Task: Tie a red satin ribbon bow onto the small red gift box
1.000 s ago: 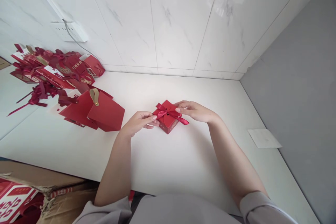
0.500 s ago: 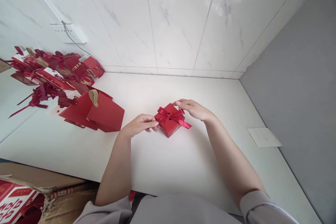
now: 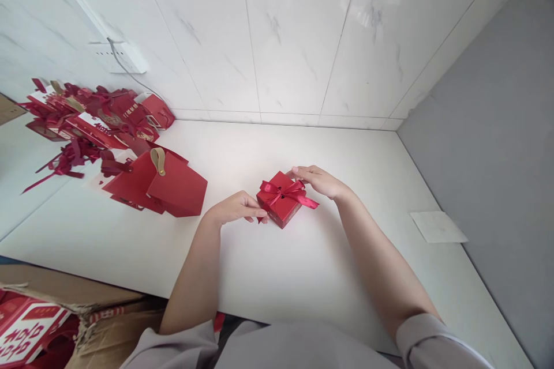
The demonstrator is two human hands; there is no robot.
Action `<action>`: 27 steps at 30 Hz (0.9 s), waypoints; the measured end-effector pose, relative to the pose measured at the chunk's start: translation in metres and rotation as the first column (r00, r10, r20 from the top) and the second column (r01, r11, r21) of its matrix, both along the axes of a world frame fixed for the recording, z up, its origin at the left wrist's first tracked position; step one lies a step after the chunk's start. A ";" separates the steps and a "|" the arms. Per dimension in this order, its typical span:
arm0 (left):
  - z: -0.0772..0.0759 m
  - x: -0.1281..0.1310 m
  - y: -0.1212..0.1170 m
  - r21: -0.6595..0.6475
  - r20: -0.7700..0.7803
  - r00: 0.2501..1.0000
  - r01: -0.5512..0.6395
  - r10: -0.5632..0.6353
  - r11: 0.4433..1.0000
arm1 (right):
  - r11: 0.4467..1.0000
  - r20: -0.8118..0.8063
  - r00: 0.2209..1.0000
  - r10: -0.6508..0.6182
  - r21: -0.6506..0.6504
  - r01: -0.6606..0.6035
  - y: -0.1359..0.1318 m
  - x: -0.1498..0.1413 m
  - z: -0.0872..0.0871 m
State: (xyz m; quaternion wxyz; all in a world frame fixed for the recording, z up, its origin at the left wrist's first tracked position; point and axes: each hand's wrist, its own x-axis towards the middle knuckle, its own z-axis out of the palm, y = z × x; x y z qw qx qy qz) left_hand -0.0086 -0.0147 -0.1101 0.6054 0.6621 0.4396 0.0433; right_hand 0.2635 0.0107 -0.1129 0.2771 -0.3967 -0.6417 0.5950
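box (image 3: 282,206) shifted right | ribbon (image 3: 286,191) bow tightened | left hand (image 3: 236,208) followed

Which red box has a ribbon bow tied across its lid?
The small red box between the left hand and right hand; the flat red boxes farther left show no bow.

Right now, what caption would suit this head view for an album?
Two hands, left hand and right hand, touch a red box tied with a ribbon on a white table.

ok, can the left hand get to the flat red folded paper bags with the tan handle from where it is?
Probably yes: the left hand is beside the red paper bags, with only bare white tabletop between them.
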 end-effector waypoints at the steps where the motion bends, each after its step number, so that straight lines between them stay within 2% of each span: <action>1: -0.001 0.000 0.001 0.003 -0.005 1.000 0.003 -0.003 1.000 | 1.000 -0.018 1.000 -0.012 0.001 0.012 0.001 0.000 -0.001; 4: -0.004 -0.001 0.001 0.000 -0.049 0.999 0.011 -0.011 1.000 | 0.992 -0.008 0.993 -0.118 0.037 0.118 0.003 0.003 -0.005; 6: -0.004 -0.004 0.002 -0.019 -0.113 0.992 0.055 -0.057 0.998 | 0.983 0.046 0.985 -0.169 0.076 0.165 0.004 0.008 -0.004; 9: -0.003 -0.011 0.001 -0.030 -0.214 0.970 0.110 -0.114 0.993 | 0.982 0.113 0.980 -0.164 0.114 0.152 0.002 0.020 0.006; 12: 0.000 -0.020 0.002 -0.016 -0.254 0.962 0.097 -0.098 0.995 | 0.988 0.181 0.974 -0.137 0.092 0.122 -0.002 0.035 0.019; 14: 0.003 -0.028 0.002 -0.008 -0.222 0.973 0.067 -0.067 0.998 | 0.993 0.228 0.968 -0.107 0.071 0.093 -0.005 0.045 0.027; 16: 0.006 -0.035 0.002 0.024 -0.165 0.986 -0.010 0.014 1.000 | 0.998 0.276 0.960 -0.044 0.046 0.033 -0.008 0.052 0.033; 20: 0.009 -0.039 0.000 0.109 -0.061 0.973 -0.214 0.221 0.971 | 0.986 0.369 0.914 0.167 -0.038 -0.165 -0.015 0.053 0.043; 22: 0.010 -0.033 -0.002 0.083 -0.003 0.979 -0.202 0.203 0.976 | 0.977 0.405 0.891 0.207 -0.036 -0.211 -0.018 0.045 0.044; 24: 0.009 -0.025 -0.003 0.046 0.046 0.992 -0.119 0.117 0.992 | 0.973 0.412 0.885 0.218 -0.016 -0.232 -0.019 0.034 0.043; 27: 0.008 -0.012 -0.004 0.035 0.076 0.995 -0.070 0.067 0.997 | 0.971 0.346 0.914 0.214 0.028 -0.237 -0.020 0.015 0.036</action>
